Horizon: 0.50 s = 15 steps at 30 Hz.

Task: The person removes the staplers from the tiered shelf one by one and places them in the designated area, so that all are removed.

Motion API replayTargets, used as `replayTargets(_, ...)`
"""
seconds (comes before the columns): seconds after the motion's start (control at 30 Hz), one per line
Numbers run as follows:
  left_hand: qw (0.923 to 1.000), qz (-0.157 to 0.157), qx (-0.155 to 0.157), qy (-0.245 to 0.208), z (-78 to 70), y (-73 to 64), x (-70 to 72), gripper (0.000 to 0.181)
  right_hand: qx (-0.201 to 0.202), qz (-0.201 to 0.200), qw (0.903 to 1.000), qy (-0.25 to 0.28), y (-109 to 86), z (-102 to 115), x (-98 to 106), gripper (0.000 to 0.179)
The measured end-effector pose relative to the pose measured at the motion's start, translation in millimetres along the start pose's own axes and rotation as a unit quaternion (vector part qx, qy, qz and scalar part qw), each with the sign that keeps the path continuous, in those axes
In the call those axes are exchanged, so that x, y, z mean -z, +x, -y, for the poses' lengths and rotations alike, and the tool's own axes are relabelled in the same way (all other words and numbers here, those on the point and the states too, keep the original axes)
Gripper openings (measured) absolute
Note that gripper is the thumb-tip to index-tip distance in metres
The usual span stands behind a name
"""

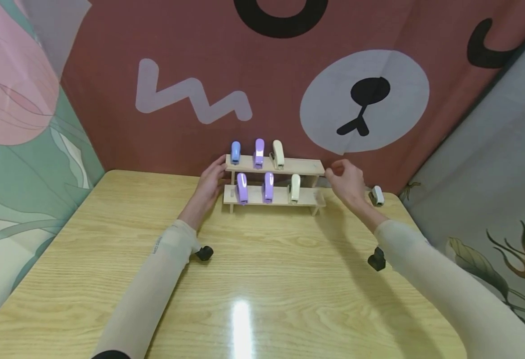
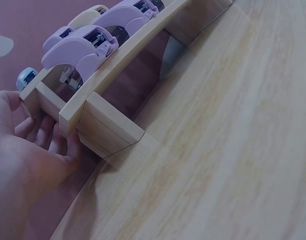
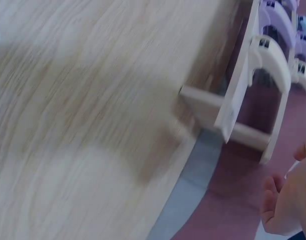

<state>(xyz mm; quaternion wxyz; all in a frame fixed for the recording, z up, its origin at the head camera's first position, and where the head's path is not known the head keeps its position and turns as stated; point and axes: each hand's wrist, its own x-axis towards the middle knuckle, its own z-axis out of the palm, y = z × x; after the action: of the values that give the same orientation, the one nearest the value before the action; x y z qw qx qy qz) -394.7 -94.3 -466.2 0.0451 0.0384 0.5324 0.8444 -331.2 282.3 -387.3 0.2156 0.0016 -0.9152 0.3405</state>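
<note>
A two-tier wooden display rack (image 1: 307, 165) stands near the table's far edge, with small staplers on both tiers. On the upper tier are a blue stapler (image 1: 235, 152), a purple stapler (image 1: 259, 153) and a cream stapler (image 1: 278, 154). The lower one bears two purple staplers (image 1: 268, 187) and another cream stapler (image 1: 295, 188). My left hand (image 2: 30, 157) grips the rack's left end, thumb at the upper board and fingers curled behind. Beside the right end is my right hand (image 1: 349, 180), loosely curled with nothing visible in it; the right wrist view shows a gap between them.
A white stapler (image 1: 377, 196) lies on the wooden table (image 1: 280, 269) at the far right corner, beyond my right hand. A reddish-brown curtain (image 1: 177, 134) with a bear print hangs close behind the rack. Patterned cloths hang on both sides.
</note>
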Motion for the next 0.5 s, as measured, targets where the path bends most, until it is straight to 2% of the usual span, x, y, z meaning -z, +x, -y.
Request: replayTargets(0.5,1.0000,-0.002,0.001,-0.001,3.5,1.3,1.0,0.049,0.035,0.000,0.9992,0.020,1.9,47,-30,0.029)
